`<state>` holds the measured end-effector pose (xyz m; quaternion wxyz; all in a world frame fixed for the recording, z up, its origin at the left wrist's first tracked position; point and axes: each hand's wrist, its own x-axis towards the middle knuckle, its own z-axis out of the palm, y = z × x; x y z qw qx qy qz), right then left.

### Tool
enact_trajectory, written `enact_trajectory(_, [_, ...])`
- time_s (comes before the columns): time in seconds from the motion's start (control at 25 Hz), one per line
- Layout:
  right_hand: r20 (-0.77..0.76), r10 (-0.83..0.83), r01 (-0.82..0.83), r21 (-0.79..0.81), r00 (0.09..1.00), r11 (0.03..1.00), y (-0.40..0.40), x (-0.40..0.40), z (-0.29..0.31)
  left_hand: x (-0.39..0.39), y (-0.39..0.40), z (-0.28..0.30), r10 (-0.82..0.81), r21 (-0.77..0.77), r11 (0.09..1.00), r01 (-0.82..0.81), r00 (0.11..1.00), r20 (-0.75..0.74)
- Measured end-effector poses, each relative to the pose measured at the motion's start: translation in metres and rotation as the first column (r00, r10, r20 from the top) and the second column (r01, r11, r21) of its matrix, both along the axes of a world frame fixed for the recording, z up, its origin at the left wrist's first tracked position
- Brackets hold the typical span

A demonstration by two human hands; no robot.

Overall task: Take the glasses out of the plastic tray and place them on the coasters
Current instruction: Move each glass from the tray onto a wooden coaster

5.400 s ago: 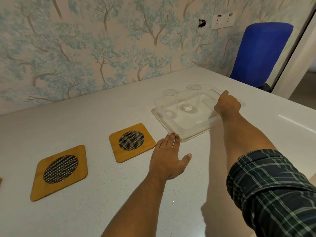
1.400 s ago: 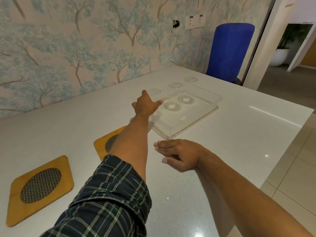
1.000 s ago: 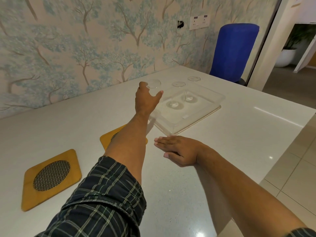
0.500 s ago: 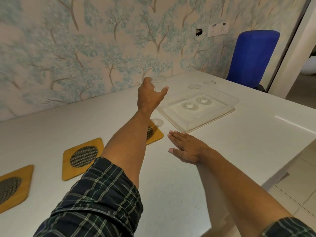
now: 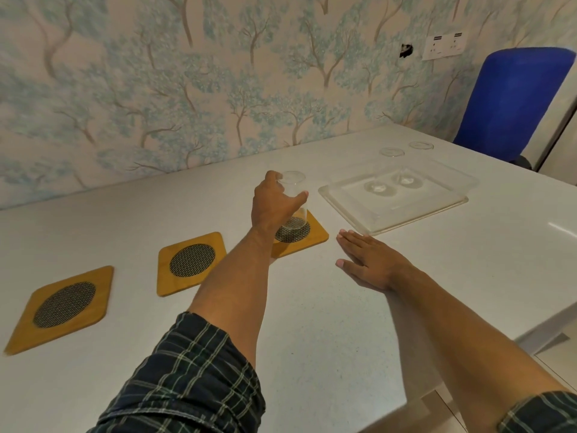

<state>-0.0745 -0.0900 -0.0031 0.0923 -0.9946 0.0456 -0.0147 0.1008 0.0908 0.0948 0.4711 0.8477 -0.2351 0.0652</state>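
Observation:
My left hand [image 5: 271, 204] grips a clear glass [image 5: 295, 201] around its side, its base on or just above the mesh centre of the rightmost wooden coaster [image 5: 315, 237]. Two more glasses [image 5: 385, 173] [image 5: 415, 164] stand upright in the clear plastic tray [image 5: 349, 204] to the right. A middle coaster [image 5: 191, 262] and a left coaster [image 5: 64, 306] lie bare. My right hand [image 5: 367, 260] rests flat on the table with its fingers straight, just in front of the tray's near corner.
The white table [image 5: 312, 323] meets a tree-patterned wall at the back; its right edge drops to a tiled floor. A blue chair [image 5: 512, 98] stands behind the far right corner.
My left hand lifted one glass out of the tray, carried it left and lowered it onto the rightmost coaster. My right hand stayed flat on the table.

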Motion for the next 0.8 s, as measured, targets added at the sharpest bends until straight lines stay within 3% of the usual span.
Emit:
enact_trajectory(0.52, [0.051, -0.027, 0.025, 0.039, 0.998, 0.999, -0.001, -0.001, 0.0, 0.002, -0.003, -0.022, 0.025, 0.03, 0.999, -0.024, 0.999, -0.039])
enact_trajectory(0.8, [0.079, -0.054, 0.049, 0.071, 0.995, 0.996, -0.003, 0.0, -0.001, 0.004, -0.009, -0.029, 0.073, 0.082, 0.994, -0.076, 0.997, 0.037])
